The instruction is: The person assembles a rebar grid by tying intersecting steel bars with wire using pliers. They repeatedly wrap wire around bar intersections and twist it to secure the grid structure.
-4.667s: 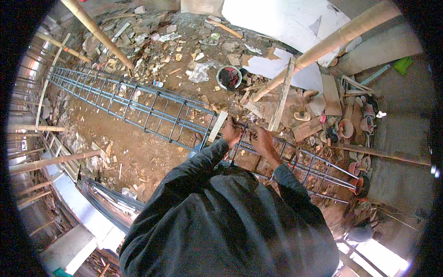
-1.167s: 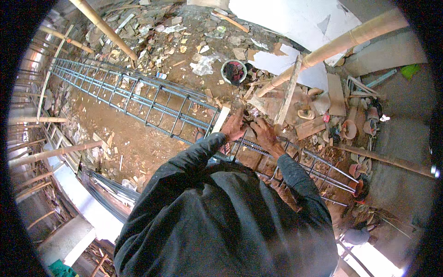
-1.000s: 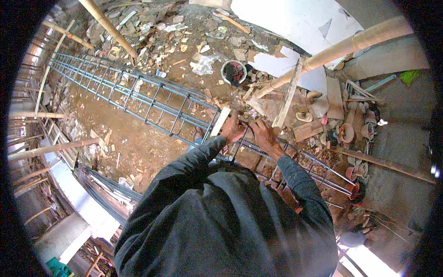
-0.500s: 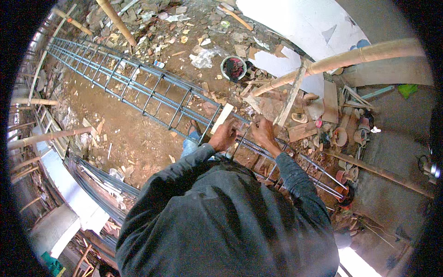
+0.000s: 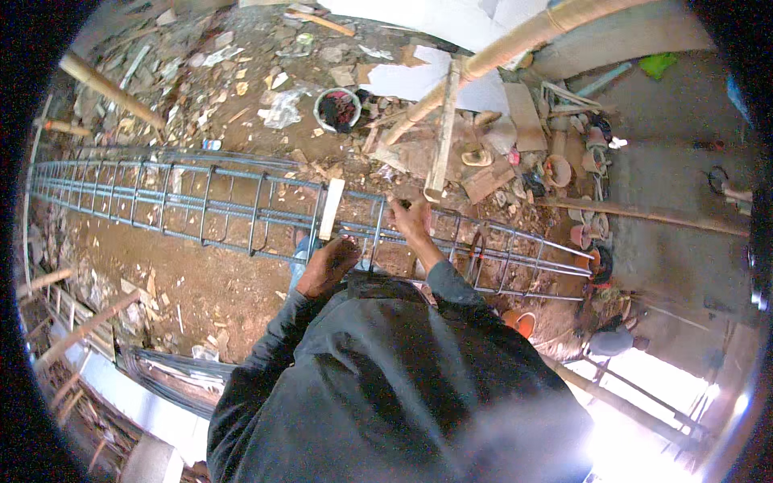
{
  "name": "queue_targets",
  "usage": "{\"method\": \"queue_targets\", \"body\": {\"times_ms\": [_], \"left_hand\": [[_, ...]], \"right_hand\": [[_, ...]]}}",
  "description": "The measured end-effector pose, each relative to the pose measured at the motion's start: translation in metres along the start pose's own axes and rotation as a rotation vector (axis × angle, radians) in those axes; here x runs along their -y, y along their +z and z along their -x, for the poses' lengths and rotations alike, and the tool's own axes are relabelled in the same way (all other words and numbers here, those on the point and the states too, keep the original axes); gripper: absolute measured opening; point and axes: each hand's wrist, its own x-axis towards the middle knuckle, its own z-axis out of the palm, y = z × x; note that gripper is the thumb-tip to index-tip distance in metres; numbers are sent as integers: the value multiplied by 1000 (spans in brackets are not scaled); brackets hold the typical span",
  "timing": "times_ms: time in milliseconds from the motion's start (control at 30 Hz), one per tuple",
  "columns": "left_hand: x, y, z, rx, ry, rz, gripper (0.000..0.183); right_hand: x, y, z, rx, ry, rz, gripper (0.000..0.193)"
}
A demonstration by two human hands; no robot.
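Observation:
A long rebar cage (image 5: 211, 211), made of ridged steel bars with square stirrups, stretches across in front of me. At its upper long bar, beside a stirrup (image 5: 378, 227), my right hand (image 5: 414, 220) is closed with the fingertips pinched together. Something small and dark shows at those fingertips, too small to name. My left hand (image 5: 332, 264) is lower, by the near bars, its fingers curled inward; what they hold, if anything, is hidden. Just above it, a pale wooden strip (image 5: 331, 209) stands across the cage bars.
Bamboo poles (image 5: 515, 44) slant overhead, one meeting a wooden post (image 5: 441, 137). A bucket (image 5: 337, 110) with dark reddish contents stands beyond the cage. Rubble litters the ground; an orange bucket (image 5: 525, 324) is near right. More long bars (image 5: 181, 366) lie at left.
My view has turned, so the cage now lies more level. My hands have moved apart: the left is down at the near bars, the right stays at the upper bar.

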Motion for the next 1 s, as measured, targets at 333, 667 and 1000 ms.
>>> {"method": "queue_targets", "body": {"times_ms": [333,667,1000], "left_hand": [[-17,-49,22,79,-71,-133,36],[-22,-40,97,41,-479,40,62],[39,-39,89,132,-393,-152,65]], "right_hand": [[-20,-189,107,-233,65,861,68],[-74,-200,120,-28,90,633,70],[56,-213,77,179,-201,783,45]]}}
